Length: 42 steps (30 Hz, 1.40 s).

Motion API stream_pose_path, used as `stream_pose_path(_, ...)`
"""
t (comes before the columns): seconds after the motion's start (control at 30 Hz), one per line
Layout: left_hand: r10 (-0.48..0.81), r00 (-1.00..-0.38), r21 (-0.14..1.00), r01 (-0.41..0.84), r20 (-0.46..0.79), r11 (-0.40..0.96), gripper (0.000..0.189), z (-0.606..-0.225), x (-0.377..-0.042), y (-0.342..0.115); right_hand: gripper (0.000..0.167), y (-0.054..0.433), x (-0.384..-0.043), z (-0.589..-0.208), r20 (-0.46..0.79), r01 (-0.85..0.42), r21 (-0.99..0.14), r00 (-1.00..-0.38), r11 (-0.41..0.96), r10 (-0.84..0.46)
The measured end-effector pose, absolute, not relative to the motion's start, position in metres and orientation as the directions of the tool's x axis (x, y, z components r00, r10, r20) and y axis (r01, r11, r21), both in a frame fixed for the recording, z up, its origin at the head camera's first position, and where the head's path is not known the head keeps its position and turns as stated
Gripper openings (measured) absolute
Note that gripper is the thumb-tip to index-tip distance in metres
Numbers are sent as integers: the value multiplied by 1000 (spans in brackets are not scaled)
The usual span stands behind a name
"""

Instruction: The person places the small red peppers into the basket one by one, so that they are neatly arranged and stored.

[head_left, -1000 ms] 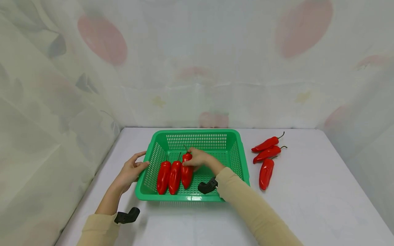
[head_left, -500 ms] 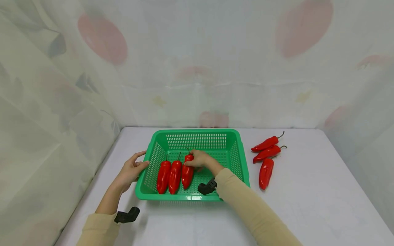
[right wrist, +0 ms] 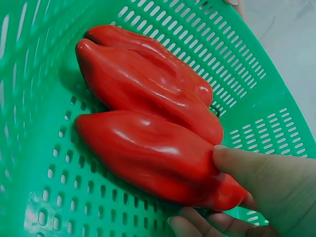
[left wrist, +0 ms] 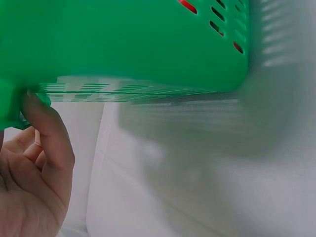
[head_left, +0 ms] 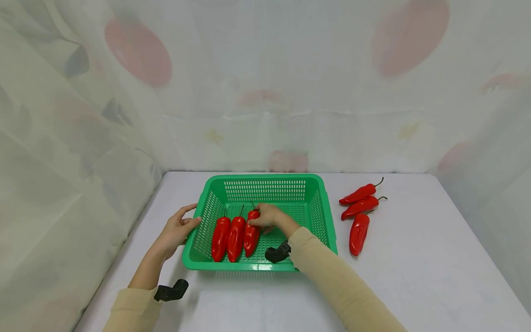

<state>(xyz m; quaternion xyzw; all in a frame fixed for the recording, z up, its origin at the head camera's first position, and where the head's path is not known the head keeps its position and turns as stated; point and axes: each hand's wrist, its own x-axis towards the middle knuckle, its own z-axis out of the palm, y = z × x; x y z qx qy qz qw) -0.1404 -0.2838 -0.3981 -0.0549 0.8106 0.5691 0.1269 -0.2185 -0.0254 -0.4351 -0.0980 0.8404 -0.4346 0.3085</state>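
- In the basket (head_left: pixel 232 266): right hand (head_left: pixel 270 217) pinches pepper (head_left: pixel 251 240) near its top; glossy skin could slip.
- Left hand (head_left: pixel 174 231) pinches the rim (head_left: pixel 190 243); a tug could tilt it.

Basket (head_left: pixel 271 177) roomy back right, peppers (head_left: pixel 235 240) blocking left

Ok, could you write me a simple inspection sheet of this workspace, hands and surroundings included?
Surface: white tabletop.
Job's things: green basket with three red peppers inside; three more peppers on the tabletop, right of it.
Clutter: nothing seen.
Hands: left hand grips the basket's left rim; right hand holds the rightmost pepper inside.
Cables: nothing seen; one black device sits at each wrist.
Surroundings: pale patterned sheeting behind and at both sides.
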Motion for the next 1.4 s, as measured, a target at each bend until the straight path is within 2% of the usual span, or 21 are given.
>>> stream_pose_path(1.03,59,-961,909,-236,-272,343,59,-397,-140,-283,59,-27,-217,-435,-487,28,-737,-715,675,-502)
stream_pose_path(1.4,60,-961,912,-234,-269,336,59,-406,-144,-288,60,-27,-215,-434,-503,67,-743,-713,666,-489)
